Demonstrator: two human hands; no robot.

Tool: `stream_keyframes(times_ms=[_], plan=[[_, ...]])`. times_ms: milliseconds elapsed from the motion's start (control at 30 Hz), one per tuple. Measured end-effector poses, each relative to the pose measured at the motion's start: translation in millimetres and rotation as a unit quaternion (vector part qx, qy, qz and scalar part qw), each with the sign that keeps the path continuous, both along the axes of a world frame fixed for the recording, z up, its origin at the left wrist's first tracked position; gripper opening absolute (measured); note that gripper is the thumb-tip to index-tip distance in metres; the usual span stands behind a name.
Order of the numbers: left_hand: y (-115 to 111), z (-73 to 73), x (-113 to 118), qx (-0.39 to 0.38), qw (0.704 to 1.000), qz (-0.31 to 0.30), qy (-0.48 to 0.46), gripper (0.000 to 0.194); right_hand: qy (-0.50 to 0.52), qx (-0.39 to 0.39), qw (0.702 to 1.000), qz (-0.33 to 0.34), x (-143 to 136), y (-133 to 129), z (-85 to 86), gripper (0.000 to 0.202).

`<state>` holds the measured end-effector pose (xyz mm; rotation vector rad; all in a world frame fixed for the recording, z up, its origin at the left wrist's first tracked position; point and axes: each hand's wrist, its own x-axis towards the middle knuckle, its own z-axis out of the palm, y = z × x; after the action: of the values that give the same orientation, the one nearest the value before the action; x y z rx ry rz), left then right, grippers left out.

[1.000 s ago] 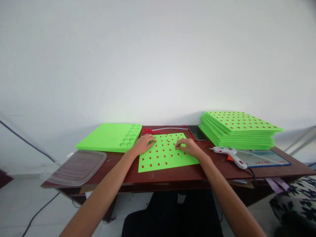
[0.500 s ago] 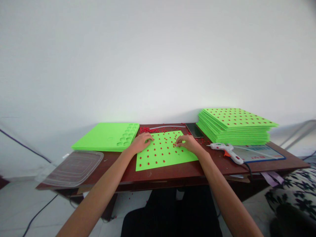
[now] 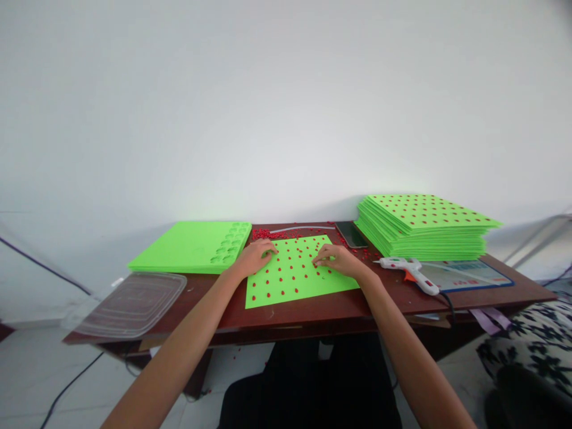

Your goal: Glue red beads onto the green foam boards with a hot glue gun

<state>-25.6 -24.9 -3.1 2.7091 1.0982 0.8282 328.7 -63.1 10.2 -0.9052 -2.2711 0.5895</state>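
Note:
A green sheet (image 3: 272,286) dotted with rows of small red pieces lies on the dark red table in front of me. My left hand (image 3: 257,257) rests on its upper left edge, fingers bent and apart, with nothing seen in them. Over the right part of the sheet, my right hand (image 3: 336,260) has its thumb and index finger pinched together at a red piece (image 3: 315,264). What lies between those fingertips is too small to make out. Loose red pieces (image 3: 263,234) are heaped just beyond the sheet.
Plain green sheets (image 3: 187,244) are stacked at left behind a clear plastic lid (image 3: 134,304). On the right are a tall stack of dotted sheets (image 3: 433,238), a white glue gun (image 3: 411,271) and a dark phone (image 3: 351,235). A pale strip (image 3: 304,227) lies at the back.
My right hand has shifted slightly to the left, its fingertips now lower on the sheet. My left hand has stayed in place.

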Motion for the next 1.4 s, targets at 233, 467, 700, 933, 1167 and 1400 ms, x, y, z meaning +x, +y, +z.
stream_keyframes(times_ms=[233,467,700,933,1167,1400], plan=[[0.6,-0.2,0.1,0.005,1.0,-0.003,-0.001,0.026,-0.028,0.011,1.0,-0.001,0.7,-3.0,1.5,0.018],[1.1,-1.4,-0.4,0.01,1.0,-0.005,-0.008,0.024,-0.028,0.026,0.999,0.019,-3.6,-7.1,5.4,0.014],[2.1,-1.8,-0.4,0.009,1.0,-0.006,-0.006,0.027,-0.036,0.018,0.999,0.002,-5.5,-8.7,5.6,0.013],[1.3,-1.5,-0.4,0.012,1.0,-0.005,-0.004,0.024,-0.039,0.023,0.999,0.028,-10.9,-10.5,6.5,0.011],[1.5,-1.3,-0.6,0.015,1.0,-0.007,0.0,0.024,-0.043,0.024,0.999,0.01,-7.6,-6.5,3.7,0.016],[1.1,-0.5,-0.3,0.01,1.0,-0.007,-0.001,0.026,-0.04,0.019,0.999,0.015,-14.2,-6.6,5.2,0.013]])
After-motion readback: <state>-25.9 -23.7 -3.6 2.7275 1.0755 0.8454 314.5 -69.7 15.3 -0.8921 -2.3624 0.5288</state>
